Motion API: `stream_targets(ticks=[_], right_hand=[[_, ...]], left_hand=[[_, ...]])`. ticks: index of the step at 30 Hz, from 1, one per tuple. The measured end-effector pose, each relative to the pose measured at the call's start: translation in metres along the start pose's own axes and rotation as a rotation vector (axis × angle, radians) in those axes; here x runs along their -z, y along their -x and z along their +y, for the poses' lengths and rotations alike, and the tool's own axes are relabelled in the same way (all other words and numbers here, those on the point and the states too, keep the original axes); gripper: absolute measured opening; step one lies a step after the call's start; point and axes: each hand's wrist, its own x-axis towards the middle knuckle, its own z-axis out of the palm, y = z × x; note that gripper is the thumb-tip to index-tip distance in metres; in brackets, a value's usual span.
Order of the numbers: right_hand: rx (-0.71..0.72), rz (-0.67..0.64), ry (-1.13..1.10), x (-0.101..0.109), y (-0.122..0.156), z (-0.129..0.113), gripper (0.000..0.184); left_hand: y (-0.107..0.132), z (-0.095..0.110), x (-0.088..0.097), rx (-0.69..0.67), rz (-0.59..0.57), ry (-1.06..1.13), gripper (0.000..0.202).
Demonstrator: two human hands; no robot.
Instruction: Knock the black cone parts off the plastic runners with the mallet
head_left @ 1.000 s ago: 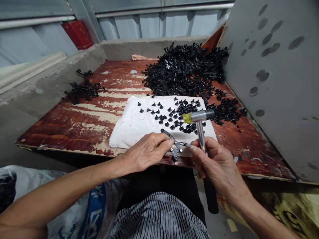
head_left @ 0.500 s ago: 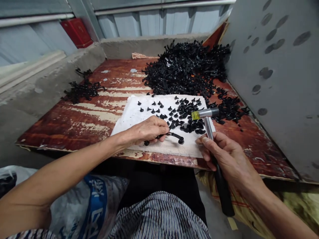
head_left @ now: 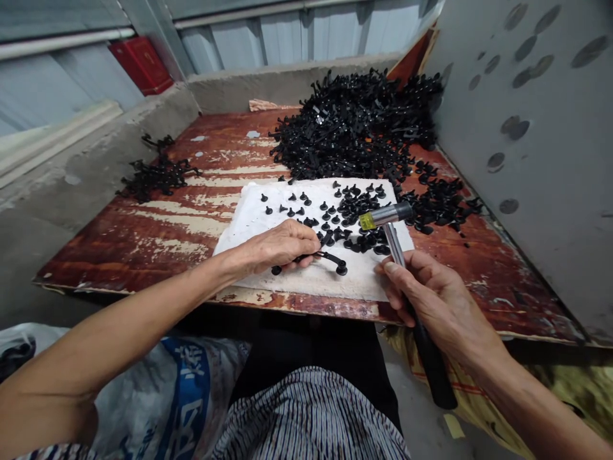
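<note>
Hammer (head_left: 393,243), one, one linkage (head_left: 332,259), two hands (head_left: 282,245) (head_left: 426,294)

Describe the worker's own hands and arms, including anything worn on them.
The left hand and right hand are bare: no gloves, rings or watch show. Both forearms are uncovered. A dark-and-pale striped sleeve shows at lower left, patterned like the top.

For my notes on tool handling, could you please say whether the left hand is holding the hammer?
No, the right hand holds the yellow-tipped hammer, while the left hand holds a black arm-shaped part.
</note>
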Motion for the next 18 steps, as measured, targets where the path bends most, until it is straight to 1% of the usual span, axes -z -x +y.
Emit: stream_targets(ticks=[7,15,18], right_hand=[[0.006,-0.010,0.008,0.0021,-0.0012,0.0038,0.032],[0.017,-0.013,0.026,0.0008,-0.0005,0.0029,0.033],[0.025,-0.012,0.054,0.0008,-0.0006,0.0038,0.032]], left_hand=[[-0.0007,-0.0019,-0.0005,0.000,0.009,-0.050,0.026],[-0.0039,-0.0046,0.0002,-0.010,0.000,-0.093,0.027],[-0.0074,-0.0051,0.0036,0.021,-0.022,-0.047,0.026]])
